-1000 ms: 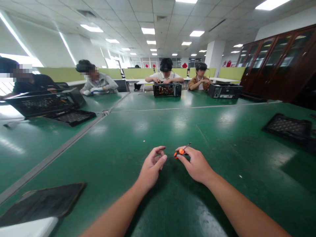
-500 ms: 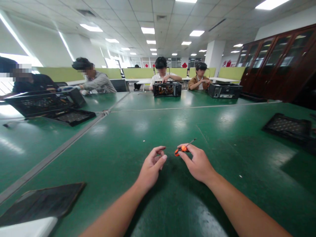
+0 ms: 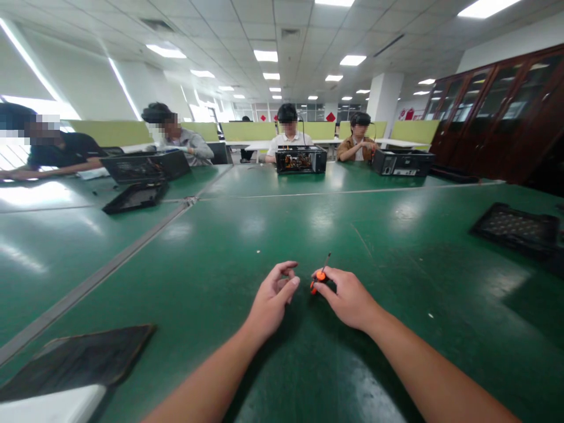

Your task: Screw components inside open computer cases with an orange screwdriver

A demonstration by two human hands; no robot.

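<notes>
A small screwdriver (image 3: 321,275) with an orange and black handle is pinched between the thumb and fingers of my right hand (image 3: 350,298). Its thin metal shaft points up and slightly to the right, away from me. My left hand (image 3: 274,296) hovers just left of it, fingers loosely curled and thumb apart from them, with nothing in its grasp. A short gap separates the left fingertips from the screwdriver's handle. Both hands are above the green table (image 3: 211,282).
A dark mat (image 3: 83,358) and a white object's edge (image 3: 53,405) lie at lower left. A black perforated panel (image 3: 515,229) is at right. Across the table, several people sit by open computer cases (image 3: 302,160). Another case (image 3: 147,166) and dark panel (image 3: 134,197) stand far left.
My right hand has turned the screwdriver more upright and shifted slightly down. My left hand has stayed nearly still. At far left, the co-workers' computer case and panel have shifted.
</notes>
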